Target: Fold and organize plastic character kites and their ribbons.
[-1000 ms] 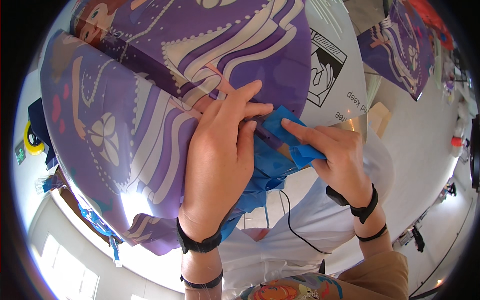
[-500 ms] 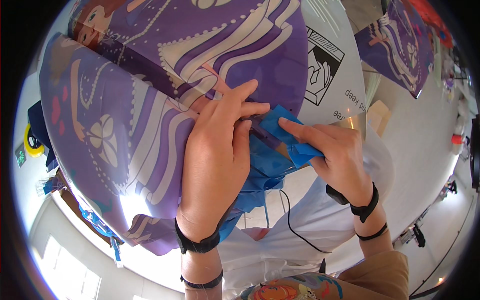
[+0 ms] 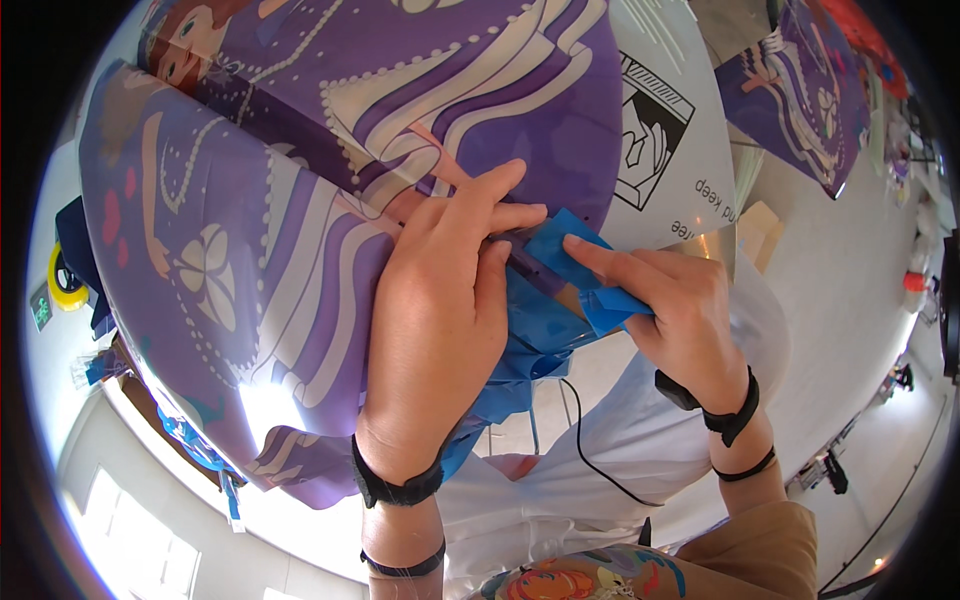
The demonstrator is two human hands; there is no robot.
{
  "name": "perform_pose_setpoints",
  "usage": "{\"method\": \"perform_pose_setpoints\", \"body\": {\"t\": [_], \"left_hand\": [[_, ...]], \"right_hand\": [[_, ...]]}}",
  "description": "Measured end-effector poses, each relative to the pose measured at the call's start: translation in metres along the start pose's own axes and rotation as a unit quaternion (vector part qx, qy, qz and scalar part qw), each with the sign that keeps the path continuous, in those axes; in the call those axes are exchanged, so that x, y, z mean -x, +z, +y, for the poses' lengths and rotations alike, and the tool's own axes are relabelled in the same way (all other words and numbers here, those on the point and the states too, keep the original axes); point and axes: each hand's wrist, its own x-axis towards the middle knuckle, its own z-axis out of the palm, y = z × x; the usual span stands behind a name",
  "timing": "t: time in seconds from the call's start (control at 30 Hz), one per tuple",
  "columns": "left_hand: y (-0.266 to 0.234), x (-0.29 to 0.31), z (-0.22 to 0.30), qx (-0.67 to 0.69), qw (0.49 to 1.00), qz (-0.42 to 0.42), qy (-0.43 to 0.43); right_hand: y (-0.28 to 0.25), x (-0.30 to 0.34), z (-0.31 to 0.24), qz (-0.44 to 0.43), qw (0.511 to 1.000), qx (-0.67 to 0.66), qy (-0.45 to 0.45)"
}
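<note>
One yellow ring (image 3: 68,292) at far left, small, kind unclear. Window (image 3: 130,540) lower left, washed out by glare. Purple sheet (image 3: 220,250) fills upper left to centre, in front of the person; cartoon print cut off at top, bright glare hiding a patch near its lower edge. Left hand (image 3: 435,320) lies on the sheet, back up, wrist low, fingers pointing up and right. Index straight, middle finger below it, thumb a little apart; last two fingers mostly hidden. Tips by a dark purple strip (image 3: 538,272); cannot tell if they grip it. Blue film (image 3: 560,240) just right of those tips, either side of the strip, crumpled below; part runs out of sight behind left hand. Black cable (image 3: 590,450) lower down, over white trousers (image 3: 540,510), ends not clear. White panel (image 3: 700,150) beyond the film, printed drawing, top cut off. Right hand (image 3: 685,300) comes from lower right, back up, index stretched over the film, thumb mostly hidden under a film fold, other fingers curled out of sight. Film looks clamped between index and thumb. Second purple sheet (image 3: 815,100) upper right, well apart from both hands. Right-rim clutter too small to make out.
</note>
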Motion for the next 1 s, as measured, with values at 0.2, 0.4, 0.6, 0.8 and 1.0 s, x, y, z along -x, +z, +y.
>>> {"method": "perform_pose_setpoints", "body": {"t": [0.2,0.4,0.6,0.8,1.0], "left_hand": [[0.000,-0.001,-0.001,-0.031,0.999,0.002,0.032],[0.001,-0.001,0.000,-0.002,1.000,0.003,0.012],[0.000,-0.001,-0.002,-0.022,0.999,0.003,0.033],[0.000,-0.002,-0.002,-0.023,0.999,0.000,0.027],[-0.004,0.000,-0.002,-0.012,0.999,-0.038,0.023]], "right_hand": [[-0.004,0.000,-0.004,-0.007,1.000,0.018,-0.004],[-0.008,-0.003,-0.022,-0.024,0.992,0.121,0.024],[0.000,-0.005,-0.011,0.018,0.982,0.160,-0.095],[-0.003,-0.006,-0.015,-0.013,0.985,0.151,-0.077],[0.000,-0.005,-0.014,0.001,0.989,0.135,-0.066]]}}
